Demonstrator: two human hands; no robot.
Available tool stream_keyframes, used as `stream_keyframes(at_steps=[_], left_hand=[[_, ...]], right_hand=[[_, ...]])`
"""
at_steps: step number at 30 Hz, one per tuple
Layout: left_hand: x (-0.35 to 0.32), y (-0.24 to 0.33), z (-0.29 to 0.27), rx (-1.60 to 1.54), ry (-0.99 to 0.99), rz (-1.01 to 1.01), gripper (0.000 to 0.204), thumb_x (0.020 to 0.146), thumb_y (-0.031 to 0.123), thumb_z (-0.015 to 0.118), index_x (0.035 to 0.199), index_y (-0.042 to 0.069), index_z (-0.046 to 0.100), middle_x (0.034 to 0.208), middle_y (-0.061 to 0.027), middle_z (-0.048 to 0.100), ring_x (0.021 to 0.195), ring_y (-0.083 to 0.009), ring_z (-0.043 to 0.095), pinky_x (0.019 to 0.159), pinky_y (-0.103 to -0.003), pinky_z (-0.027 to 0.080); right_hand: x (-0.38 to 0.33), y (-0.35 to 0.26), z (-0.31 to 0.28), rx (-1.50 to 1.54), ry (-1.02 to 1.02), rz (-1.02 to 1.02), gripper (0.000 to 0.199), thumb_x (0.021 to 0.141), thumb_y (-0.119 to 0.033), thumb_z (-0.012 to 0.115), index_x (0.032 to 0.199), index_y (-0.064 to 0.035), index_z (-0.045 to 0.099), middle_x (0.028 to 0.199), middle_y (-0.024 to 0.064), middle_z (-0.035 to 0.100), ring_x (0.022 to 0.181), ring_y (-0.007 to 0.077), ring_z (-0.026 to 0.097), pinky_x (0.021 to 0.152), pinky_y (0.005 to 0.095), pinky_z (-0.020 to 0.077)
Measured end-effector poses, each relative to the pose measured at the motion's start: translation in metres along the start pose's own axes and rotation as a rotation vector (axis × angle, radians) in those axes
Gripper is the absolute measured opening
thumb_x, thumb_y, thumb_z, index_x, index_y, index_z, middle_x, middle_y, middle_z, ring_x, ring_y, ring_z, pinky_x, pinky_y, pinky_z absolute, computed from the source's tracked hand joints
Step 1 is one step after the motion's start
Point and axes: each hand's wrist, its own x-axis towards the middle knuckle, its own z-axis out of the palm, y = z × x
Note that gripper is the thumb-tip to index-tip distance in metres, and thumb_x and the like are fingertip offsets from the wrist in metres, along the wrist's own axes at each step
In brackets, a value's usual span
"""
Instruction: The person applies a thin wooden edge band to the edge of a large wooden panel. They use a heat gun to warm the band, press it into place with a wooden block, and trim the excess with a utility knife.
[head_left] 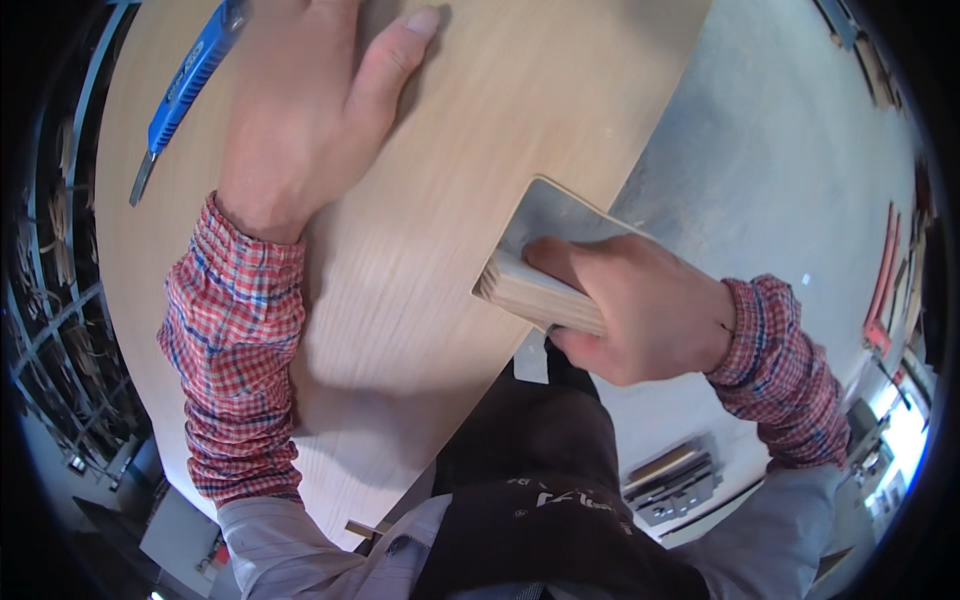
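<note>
A large pale wood-grained board (400,250) lies in front of me, with a rounded notch cut into its right edge. My left hand (310,110) rests on its upper part, thumb spread to the side and the other fingertips cut off by the picture's edge. A blue utility knife (190,80) with its blade out lies just left of this hand; whether fingers touch its far end I cannot tell. At the notch, my right hand (645,310) grips a layered wooden block (535,295), thumb and fingers on opposite faces. The block's end sits against the notch's inner edge.
Beyond the board's right edge is a grey floor (740,180). Metal racking (60,320) with wood scraps stands at the left. A red metal piece (882,290) and stacked strips line the far right. A grey metal fixture (670,480) lies below my right arm.
</note>
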Motion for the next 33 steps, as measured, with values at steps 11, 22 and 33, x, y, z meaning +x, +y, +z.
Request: stream_keyframes(at_steps=[11, 22, 33], left_hand=[[0.001, 0.009, -0.012, -0.03, -0.021, -0.032, 0.069, 0.097, 0.026, 0.058, 0.149, -0.014, 0.035, 0.138, -0.0325, 0.046, 0.127, -0.0437, 0.05, 0.109, -0.045, 0.042], [-0.003, -0.01, -0.003, -0.078, -0.003, 0.053, 0.069, 0.102, 0.043, 0.05, 0.157, 0.003, 0.036, 0.14, -0.0245, 0.051, 0.125, -0.0366, 0.054, 0.107, -0.044, 0.044], [-0.005, -0.004, -0.003, -0.035, -0.013, 0.122, 0.066, 0.103, 0.039, 0.051, 0.155, 0.0, 0.037, 0.142, -0.0253, 0.048, 0.129, -0.0374, 0.051, 0.111, -0.042, 0.04]], right_hand=[[-0.012, 0.019, 0.016, 0.114, 0.164, -0.181, 0.054, 0.084, -0.027, 0.07, 0.128, 0.0021, 0.054, 0.08, 0.0234, 0.067, 0.076, 0.0426, 0.069, 0.071, 0.0468, 0.055], [0.036, 0.075, 0.083, 0.207, 0.859, -0.464, 0.077, 0.065, -0.03, 0.092, 0.126, 0.002, 0.057, 0.109, 0.0168, 0.066, 0.094, 0.0327, 0.068, 0.085, 0.0405, 0.0537], [0.123, 0.069, 0.091, 0.346, 1.17, -0.618, 0.074, 0.058, -0.028, 0.092, 0.122, -0.0005, 0.064, 0.119, 0.0192, 0.066, 0.111, 0.0408, 0.065, 0.094, 0.046, 0.0535]])
